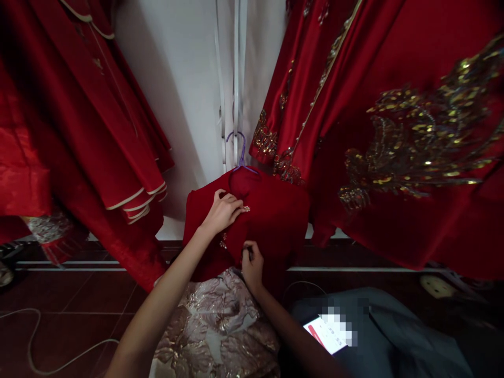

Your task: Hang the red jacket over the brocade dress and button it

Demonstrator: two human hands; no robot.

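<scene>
A red garment (275, 220) hangs on a purple hanger (241, 152) hooked to a white rail on the wall. My left hand (223, 211) pinches the red cloth near its collar, fingers closed on the fabric by a small shiny fastening. My right hand (252, 265) is lower down on the garment's front, fingers curled round its edge and something small and dark that I cannot make out. Under both arms lies a pale gold floral fabric (220, 325).
Red dresses with cream trim (118, 131) hang at the left. Red gowns with gold sequin embroidery (413, 136) hang at the right. A white cable (35, 336) lies on the dark red floor tiles. A lit phone screen (331, 331) rests on grey cloth at the lower right.
</scene>
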